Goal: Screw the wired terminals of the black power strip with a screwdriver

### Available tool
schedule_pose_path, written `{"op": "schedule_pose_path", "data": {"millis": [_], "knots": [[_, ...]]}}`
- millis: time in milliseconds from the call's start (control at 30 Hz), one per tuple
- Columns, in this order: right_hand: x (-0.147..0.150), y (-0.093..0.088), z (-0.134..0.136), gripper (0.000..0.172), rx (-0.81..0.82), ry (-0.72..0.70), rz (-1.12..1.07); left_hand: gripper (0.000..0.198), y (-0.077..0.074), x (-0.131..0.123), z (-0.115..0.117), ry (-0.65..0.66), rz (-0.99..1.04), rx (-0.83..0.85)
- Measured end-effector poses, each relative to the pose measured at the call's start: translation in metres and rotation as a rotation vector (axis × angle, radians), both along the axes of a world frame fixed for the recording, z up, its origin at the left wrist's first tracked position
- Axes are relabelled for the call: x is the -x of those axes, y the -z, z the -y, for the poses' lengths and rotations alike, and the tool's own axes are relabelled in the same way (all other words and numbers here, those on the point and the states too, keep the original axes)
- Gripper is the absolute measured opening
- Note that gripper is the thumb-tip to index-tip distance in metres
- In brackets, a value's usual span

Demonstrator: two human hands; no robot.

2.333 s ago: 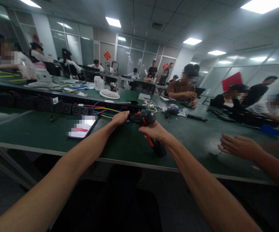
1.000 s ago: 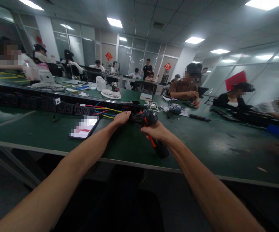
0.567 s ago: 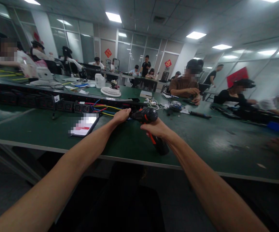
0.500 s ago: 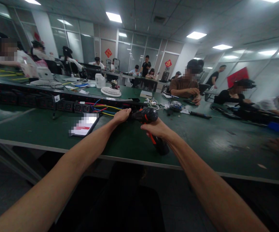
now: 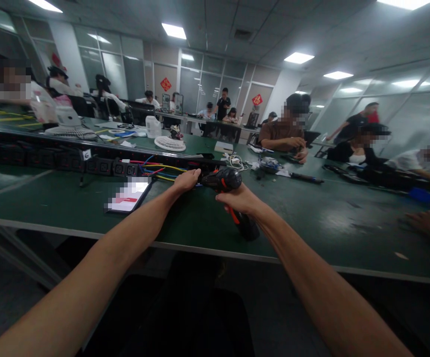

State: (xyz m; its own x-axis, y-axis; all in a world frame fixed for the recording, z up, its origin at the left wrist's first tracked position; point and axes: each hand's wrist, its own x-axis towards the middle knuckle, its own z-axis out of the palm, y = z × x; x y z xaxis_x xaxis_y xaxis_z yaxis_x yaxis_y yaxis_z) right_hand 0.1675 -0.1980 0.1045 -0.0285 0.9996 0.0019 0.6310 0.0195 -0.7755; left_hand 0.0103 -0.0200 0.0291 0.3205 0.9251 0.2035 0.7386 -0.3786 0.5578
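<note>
My right hand (image 5: 240,199) is wrapped around the handle of a black and orange cordless drill (image 5: 222,180). Its nose points left, toward the end of a long black power strip (image 5: 106,166) with a row of sockets. My left hand (image 5: 187,180) is closed beside the drill's nose at that end; its fingertips are hidden, and what they grip cannot be made out. Red, yellow and blue wires (image 5: 162,167) run out of the strip's open part to my left hand. Where the drill's tip meets the work is hidden.
A phone with a lit screen (image 5: 129,195) lies on the green table (image 5: 311,233) left of my forearm. Behind the strip stand a white fan (image 5: 170,143) and a white jug (image 5: 153,127). White cable (image 5: 237,161) and small parts lie farther right. Several people sit around.
Both hands and the drill keep nearly the same place, and the view shifts slightly. A person walking at the back right has come closer to the seated people.
</note>
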Motion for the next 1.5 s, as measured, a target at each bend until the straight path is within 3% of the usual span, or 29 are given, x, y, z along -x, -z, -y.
{"op": "schedule_pose_path", "data": {"millis": [300,1500], "knots": [[-0.004,0.003,-0.003,0.006,-0.013,-0.022,0.005,0.066,0.006,0.0,-0.007,0.009,-0.006,-0.029],[0.001,-0.003,0.002,0.008,0.012,0.011,0.026,0.067,0.011,-0.002,-0.016,0.034,0.015,-0.035]]}}
